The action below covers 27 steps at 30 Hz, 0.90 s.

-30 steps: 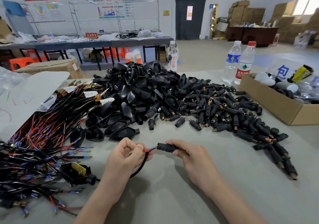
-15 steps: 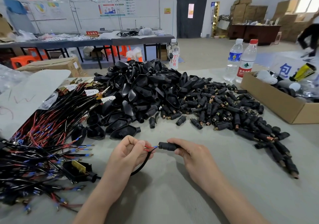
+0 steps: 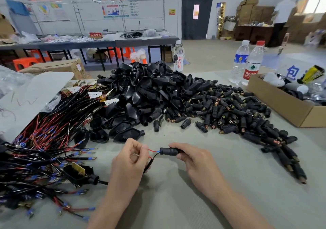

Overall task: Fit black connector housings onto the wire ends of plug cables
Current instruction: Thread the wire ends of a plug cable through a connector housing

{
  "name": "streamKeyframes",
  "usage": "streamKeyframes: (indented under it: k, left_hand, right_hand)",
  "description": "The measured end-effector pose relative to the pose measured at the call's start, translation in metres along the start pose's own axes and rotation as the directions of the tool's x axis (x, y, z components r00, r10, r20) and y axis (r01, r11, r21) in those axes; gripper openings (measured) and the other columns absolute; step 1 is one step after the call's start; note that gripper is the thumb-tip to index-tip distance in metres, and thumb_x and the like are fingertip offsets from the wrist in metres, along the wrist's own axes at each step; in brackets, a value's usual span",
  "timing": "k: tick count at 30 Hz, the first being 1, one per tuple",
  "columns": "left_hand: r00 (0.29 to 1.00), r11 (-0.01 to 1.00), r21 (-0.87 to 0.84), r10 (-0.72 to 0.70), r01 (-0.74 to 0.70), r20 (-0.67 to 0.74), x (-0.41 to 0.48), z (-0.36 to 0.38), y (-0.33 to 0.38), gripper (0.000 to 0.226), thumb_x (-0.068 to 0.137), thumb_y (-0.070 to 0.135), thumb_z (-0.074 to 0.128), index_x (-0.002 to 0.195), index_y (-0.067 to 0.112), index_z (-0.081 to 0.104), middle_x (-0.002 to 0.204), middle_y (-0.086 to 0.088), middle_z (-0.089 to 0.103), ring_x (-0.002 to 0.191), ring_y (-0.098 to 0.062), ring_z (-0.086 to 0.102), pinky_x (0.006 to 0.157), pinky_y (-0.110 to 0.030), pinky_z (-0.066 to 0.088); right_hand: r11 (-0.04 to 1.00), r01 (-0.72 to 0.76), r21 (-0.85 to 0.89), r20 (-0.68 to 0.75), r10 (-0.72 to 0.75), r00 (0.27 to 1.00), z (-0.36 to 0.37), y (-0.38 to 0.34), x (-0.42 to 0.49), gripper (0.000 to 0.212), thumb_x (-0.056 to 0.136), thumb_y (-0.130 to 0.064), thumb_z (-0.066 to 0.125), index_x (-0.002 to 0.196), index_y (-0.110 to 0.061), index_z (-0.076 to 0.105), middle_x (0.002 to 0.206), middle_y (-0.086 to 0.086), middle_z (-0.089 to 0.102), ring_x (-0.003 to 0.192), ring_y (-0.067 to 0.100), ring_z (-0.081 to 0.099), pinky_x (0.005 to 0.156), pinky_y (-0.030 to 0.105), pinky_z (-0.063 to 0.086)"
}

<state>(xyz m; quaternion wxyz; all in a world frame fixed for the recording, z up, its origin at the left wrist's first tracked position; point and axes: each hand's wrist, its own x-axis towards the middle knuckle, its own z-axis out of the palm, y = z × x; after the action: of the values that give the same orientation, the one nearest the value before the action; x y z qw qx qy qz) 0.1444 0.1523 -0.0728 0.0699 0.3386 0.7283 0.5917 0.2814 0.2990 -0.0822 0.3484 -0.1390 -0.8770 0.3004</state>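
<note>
My left hand point(image 3: 129, 160) pinches the red and black wire ends of a plug cable point(image 3: 151, 158) whose black cord loops down under the hand. My right hand point(image 3: 195, 160) grips a small black cylindrical connector housing point(image 3: 168, 151); a red wire with a blue sleeve enters its left end. The cable's plug base point(image 3: 79, 173) with a brass blade lies to the left on the table. A big heap of black plug covers point(image 3: 141, 96) and a spread of small connector housings point(image 3: 238, 116) lie beyond my hands. Loose cables point(image 3: 40, 140) with red and black wires are piled at the left.
A cardboard box point(image 3: 282, 103) with mixed items stands at the right, two water bottles point(image 3: 247, 63) behind it and another bottle point(image 3: 178, 56) behind the heap. A grey sheet point(image 3: 30, 94) and a carton point(image 3: 58, 66) are at the left. A person point(image 3: 282, 15) stands far back right.
The wire ends and the housing have drawn slightly apart, so more red wire shows between my hands. A person has walked into view at the far right.
</note>
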Motion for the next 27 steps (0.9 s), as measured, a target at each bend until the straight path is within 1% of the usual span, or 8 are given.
streamKeyframes:
  k: [3, 6, 8, 11, 15, 22, 25, 27]
  left_hand:
    - [0.999, 0.999, 0.032, -0.012, 0.01, 0.046, -0.001, -0.001, 0.001, 0.022, 0.096, 0.034, 0.053, 0.08, 0.02, 0.05, 0.065, -0.002, 0.068, 0.057, -0.02, 0.068, 0.062, -0.038, 0.056]
    - [0.983, 1.0, 0.027, 0.001, -0.007, 0.186, -0.002, -0.001, 0.002, 0.023, 0.092, 0.046, 0.051, 0.084, 0.024, 0.055, 0.073, 0.002, 0.068, 0.062, -0.015, 0.068, 0.065, -0.026, 0.053]
    - [0.967, 0.994, 0.088, 0.037, -0.061, 0.253, -0.004, -0.001, 0.001, 0.019, 0.098, 0.044, 0.05, 0.091, 0.028, 0.057, 0.08, 0.005, 0.069, 0.067, -0.013, 0.068, 0.068, -0.026, 0.053]
    - [0.976, 0.993, 0.089, 0.059, -0.08, 0.212, -0.004, 0.0, 0.002, 0.012, 0.101, 0.034, 0.051, 0.091, 0.031, 0.058, 0.081, 0.005, 0.069, 0.067, -0.014, 0.068, 0.069, -0.027, 0.053]
    - [0.993, 0.999, -0.007, 0.035, -0.034, 0.112, -0.004, -0.001, 0.009, 0.018, 0.101, 0.026, 0.053, 0.085, 0.034, 0.057, 0.079, 0.001, 0.07, 0.063, -0.019, 0.069, 0.062, -0.02, 0.049]
    - [0.985, 0.999, 0.035, -0.009, 0.003, 0.173, -0.004, 0.001, 0.01, 0.016, 0.098, 0.026, 0.059, 0.082, 0.028, 0.057, 0.075, -0.001, 0.067, 0.061, -0.017, 0.068, 0.063, -0.022, 0.05]
    - [0.985, 0.999, -0.034, -0.02, 0.026, 0.17, -0.003, 0.002, 0.011, 0.017, 0.098, 0.022, 0.059, 0.081, 0.022, 0.058, 0.075, -0.004, 0.068, 0.062, -0.019, 0.067, 0.061, -0.023, 0.049]
    - [0.991, 0.992, -0.119, -0.02, 0.036, 0.13, -0.004, 0.005, 0.014, 0.016, 0.099, 0.018, 0.058, 0.083, 0.014, 0.059, 0.075, -0.006, 0.069, 0.061, -0.019, 0.067, 0.057, -0.022, 0.048]
  right_hand:
    - [1.0, -0.007, 0.006, -0.002, 0.007, 1.0, 0.0, 0.0, -0.001, 0.041, 0.09, 0.005, 0.059, 0.115, -0.026, 0.068, 0.112, -0.021, 0.066, 0.092, -0.009, 0.059, 0.081, 0.003, 0.038]
    - [0.999, -0.022, 0.037, 0.03, 0.021, 0.999, 0.001, -0.002, -0.001, 0.037, 0.092, 0.002, 0.059, 0.115, -0.026, 0.069, 0.112, -0.024, 0.066, 0.094, -0.008, 0.059, 0.081, 0.004, 0.039]
    - [0.997, -0.041, 0.062, 0.063, 0.037, 0.997, 0.002, -0.003, -0.002, 0.037, 0.092, -0.001, 0.06, 0.115, -0.029, 0.069, 0.107, -0.03, 0.065, 0.095, -0.008, 0.06, 0.081, 0.005, 0.04]
    - [0.995, -0.063, 0.077, 0.066, 0.058, 0.996, 0.002, -0.004, -0.001, 0.037, 0.092, -0.001, 0.061, 0.115, -0.028, 0.07, 0.105, -0.034, 0.064, 0.095, -0.008, 0.061, 0.08, 0.005, 0.04]
    - [0.993, -0.088, 0.075, 0.069, 0.082, 0.994, 0.002, -0.005, 0.001, 0.036, 0.093, 0.0, 0.06, 0.115, -0.027, 0.07, 0.094, -0.036, 0.065, 0.09, -0.006, 0.06, 0.078, 0.006, 0.041]
    - [0.992, -0.097, 0.086, 0.067, 0.091, 0.994, 0.001, -0.005, 0.0, 0.036, 0.093, -0.001, 0.06, 0.114, -0.029, 0.069, 0.103, -0.039, 0.061, 0.092, -0.011, 0.058, 0.079, 0.003, 0.038]
    - [0.985, -0.138, 0.108, 0.076, 0.13, 0.989, -0.001, -0.005, 0.0, 0.036, 0.093, -0.004, 0.061, 0.113, -0.033, 0.07, 0.096, -0.044, 0.062, 0.089, -0.013, 0.058, 0.077, 0.004, 0.038]
    - [0.945, -0.23, 0.234, 0.103, 0.211, 0.972, -0.001, -0.01, 0.001, 0.038, 0.094, -0.005, 0.06, 0.11, -0.039, 0.07, 0.096, -0.033, 0.069, 0.091, -0.007, 0.064, 0.083, 0.008, 0.043]
